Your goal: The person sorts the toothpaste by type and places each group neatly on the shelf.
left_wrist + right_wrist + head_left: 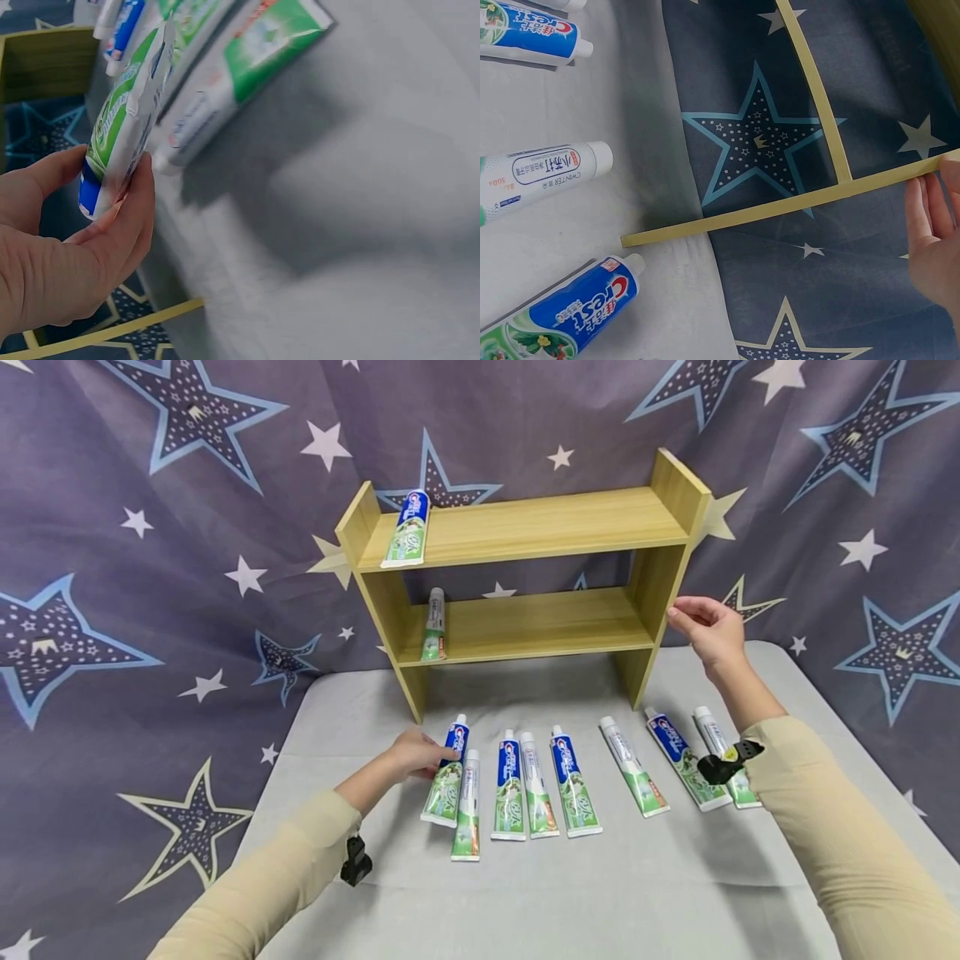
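My left hand (416, 753) pinches a blue-and-green Crest toothpaste tube (446, 785) between thumb and fingers, its cap pointing toward the shelf. The held tube partly overlaps a white-and-green toothpaste tube (467, 810) on the table. In the left wrist view, the gripped tube (116, 131) is tilted on edge. My right hand (712, 631) is at the wooden shelf's right side panel (663, 602), and in the right wrist view its thumb and fingers hold the panel's edge (780, 206). A Crest tube (407, 531) lies on the top board and a white-and-green tube (434, 627) on the lower one, both toward the left end.
Several more toothpaste tubes lie on the grey tablecloth (540, 893) in front of the shelf, among them a Crest tube (508, 789) near the middle and a white-and-green tube (633, 768) farther right. A star-patterned curtain (525, 410) hangs behind.
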{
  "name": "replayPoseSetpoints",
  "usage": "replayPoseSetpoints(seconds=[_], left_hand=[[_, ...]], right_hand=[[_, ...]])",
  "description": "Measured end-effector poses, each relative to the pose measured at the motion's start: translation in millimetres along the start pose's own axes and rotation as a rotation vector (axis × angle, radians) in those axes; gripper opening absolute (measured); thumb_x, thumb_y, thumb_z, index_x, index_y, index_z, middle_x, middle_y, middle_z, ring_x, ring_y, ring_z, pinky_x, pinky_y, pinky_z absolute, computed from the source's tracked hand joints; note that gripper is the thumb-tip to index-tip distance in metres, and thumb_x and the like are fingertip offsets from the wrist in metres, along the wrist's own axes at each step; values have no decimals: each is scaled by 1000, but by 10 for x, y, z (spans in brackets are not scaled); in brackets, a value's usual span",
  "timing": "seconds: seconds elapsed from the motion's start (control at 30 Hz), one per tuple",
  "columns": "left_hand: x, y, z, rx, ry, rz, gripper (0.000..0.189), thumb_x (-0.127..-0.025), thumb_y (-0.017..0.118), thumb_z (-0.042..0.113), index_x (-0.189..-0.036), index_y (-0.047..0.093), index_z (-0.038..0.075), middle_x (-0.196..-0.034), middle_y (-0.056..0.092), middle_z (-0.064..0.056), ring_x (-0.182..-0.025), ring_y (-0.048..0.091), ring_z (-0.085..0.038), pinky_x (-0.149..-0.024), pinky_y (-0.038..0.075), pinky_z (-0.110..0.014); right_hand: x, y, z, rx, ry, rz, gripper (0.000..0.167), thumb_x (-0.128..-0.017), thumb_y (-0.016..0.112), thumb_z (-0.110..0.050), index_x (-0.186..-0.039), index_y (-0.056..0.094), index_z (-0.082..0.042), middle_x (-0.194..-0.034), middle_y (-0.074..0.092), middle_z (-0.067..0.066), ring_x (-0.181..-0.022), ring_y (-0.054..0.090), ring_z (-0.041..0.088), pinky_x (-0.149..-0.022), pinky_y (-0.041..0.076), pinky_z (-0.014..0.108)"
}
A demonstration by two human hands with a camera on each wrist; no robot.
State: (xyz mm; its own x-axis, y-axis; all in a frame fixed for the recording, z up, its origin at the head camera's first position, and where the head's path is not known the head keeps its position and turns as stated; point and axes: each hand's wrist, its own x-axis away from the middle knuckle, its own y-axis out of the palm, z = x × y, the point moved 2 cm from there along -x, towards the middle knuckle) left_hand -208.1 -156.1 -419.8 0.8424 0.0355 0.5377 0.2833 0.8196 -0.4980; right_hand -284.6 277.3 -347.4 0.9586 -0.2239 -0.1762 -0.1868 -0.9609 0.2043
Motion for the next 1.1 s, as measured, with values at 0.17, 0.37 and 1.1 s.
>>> replayPoseSetpoints(seconds=[0.17, 0.37, 1.1], left_hand=[[51, -49, 138, 39, 48, -53, 43, -83, 73, 16, -111, 58, -13, -87, 69, -13, -66, 64, -12, -68, 61, -29], [106, -89, 301, 53, 78, -105, 43, -84, 72, 16, -114, 60, -12, -89, 71, -11, -70, 65, -11, -72, 62, -30], [377, -116, 716, 164, 41, -247, 50, -89, 68, 21, -126, 51, -10, -76, 64, 0, -65, 63, -8, -62, 58, -19]], right_hand=[[1, 2, 1, 31, 2, 12, 21, -84, 68, 2, -80, 72, -19, -71, 70, -14, -66, 67, -2, -65, 55, 9], [-19, 5, -3, 45, -7, 31, 20, -83, 70, 1, -80, 72, -19, -71, 70, -14, -66, 67, -2, -65, 55, 9], [10, 9, 13, 47, -4, 28, 19, -83, 71, -1, -79, 72, -20, -72, 71, -13, -66, 67, -2, -64, 55, 9]])
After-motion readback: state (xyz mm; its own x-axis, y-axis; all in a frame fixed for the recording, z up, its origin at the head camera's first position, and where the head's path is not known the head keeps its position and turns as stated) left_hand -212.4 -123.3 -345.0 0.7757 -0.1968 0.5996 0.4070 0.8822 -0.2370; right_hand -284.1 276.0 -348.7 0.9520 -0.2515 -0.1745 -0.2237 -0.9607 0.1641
